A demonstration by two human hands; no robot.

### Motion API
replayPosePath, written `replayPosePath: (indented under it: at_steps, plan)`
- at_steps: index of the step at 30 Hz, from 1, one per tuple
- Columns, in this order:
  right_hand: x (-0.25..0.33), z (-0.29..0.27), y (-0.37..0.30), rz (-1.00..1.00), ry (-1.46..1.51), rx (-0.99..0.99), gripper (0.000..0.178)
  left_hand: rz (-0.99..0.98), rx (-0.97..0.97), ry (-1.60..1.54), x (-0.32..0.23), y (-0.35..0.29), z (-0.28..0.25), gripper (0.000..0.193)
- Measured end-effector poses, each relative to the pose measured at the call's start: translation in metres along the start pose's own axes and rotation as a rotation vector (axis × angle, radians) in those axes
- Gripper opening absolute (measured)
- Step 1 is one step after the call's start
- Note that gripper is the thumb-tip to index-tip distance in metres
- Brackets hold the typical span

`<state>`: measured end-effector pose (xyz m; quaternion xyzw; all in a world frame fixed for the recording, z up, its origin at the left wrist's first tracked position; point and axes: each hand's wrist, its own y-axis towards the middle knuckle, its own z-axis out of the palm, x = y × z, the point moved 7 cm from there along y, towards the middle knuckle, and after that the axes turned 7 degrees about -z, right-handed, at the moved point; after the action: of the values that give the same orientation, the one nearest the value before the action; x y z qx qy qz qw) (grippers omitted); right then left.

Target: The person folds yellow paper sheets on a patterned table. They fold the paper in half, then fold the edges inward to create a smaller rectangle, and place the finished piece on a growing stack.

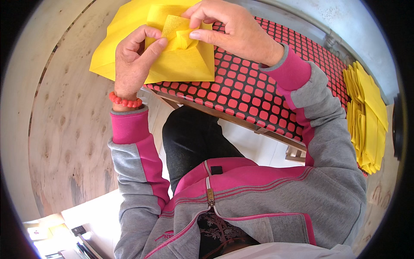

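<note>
While yellow fabric spreads at the frame's upper left, partly over a red-and-black cover, the left hand and right hand pinch its folds, fingertips nearly closed; shaping appears underway, the next move likely calling for careful alignment.

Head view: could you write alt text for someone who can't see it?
The left hand and right hand hold folds of a yellow cloth-like sheet on a red-and-black patterned table; folded yellow pieces are stacked at right.
</note>
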<state>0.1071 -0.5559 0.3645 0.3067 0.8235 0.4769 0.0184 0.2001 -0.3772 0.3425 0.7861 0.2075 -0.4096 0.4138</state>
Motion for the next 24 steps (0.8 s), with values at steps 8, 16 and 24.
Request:
replayPosePath:
  at_steps: [8, 16, 24]
  plan:
    - [0.001, 0.006, 0.002, -0.131, 0.03, -0.02, 0.016, 0.011, -0.003, 0.043, 0.0, 0.0, 0.001, 0.008]
    - [0.001, 0.006, 0.001, -0.038, 0.085, -0.048, 0.015, 0.034, 0.009, 0.029, -0.006, -0.003, 0.003, 0.008]
    - [0.004, 0.0, 0.0, 0.099, 0.042, -0.084, 0.015, -0.007, -0.034, -0.001, 0.005, 0.002, -0.002, 0.006]
